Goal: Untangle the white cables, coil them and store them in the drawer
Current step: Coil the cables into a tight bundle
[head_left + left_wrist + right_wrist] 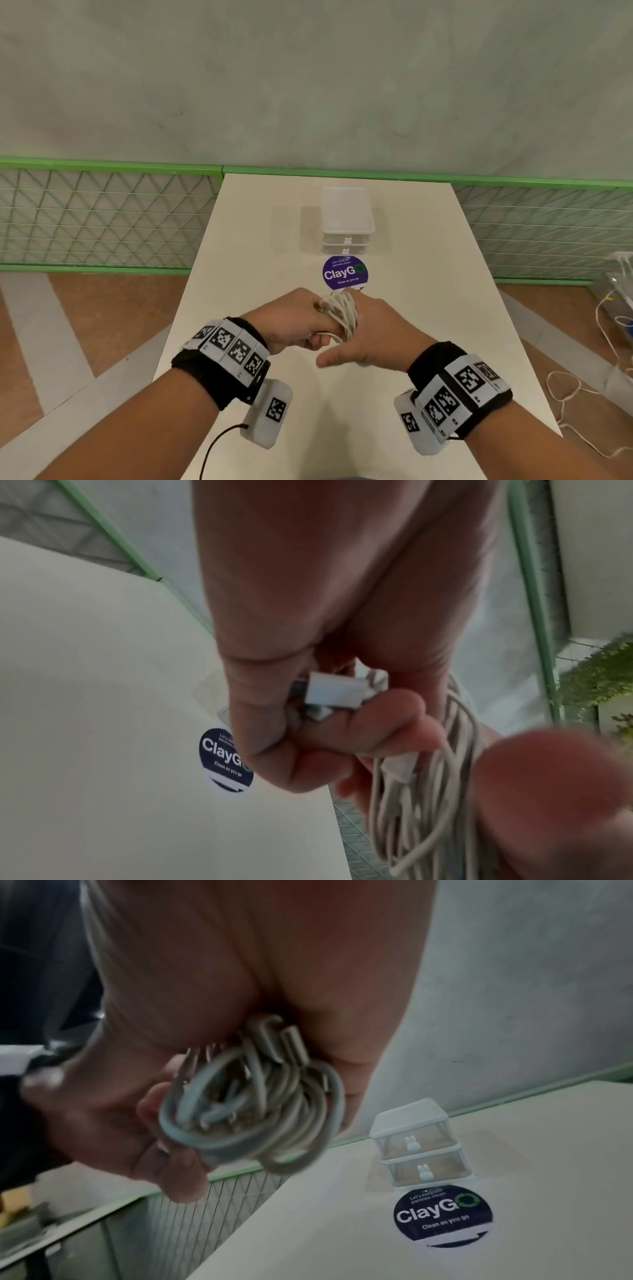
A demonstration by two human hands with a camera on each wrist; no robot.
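Both forearms are bare. Each wrist carries a wide black strap (219,380) banded with a row of white tiles printed with black square codes. The one on the right wrist (459,387) is the same. A white box (269,414) with one such code hangs under the left wrist, a thin black cable (219,442) trailing from it; a similar white box (418,425) sits under the right.

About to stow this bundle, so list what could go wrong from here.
1. Both drawers of the drawer unit look closed; one hand must let go to open one, and the cable coil may spring loose.
2. The left hand pinches the plugs with the loops; a slip could unwind them.
3. The coil nearly fills the right hand, so it may not fit the small drawer.
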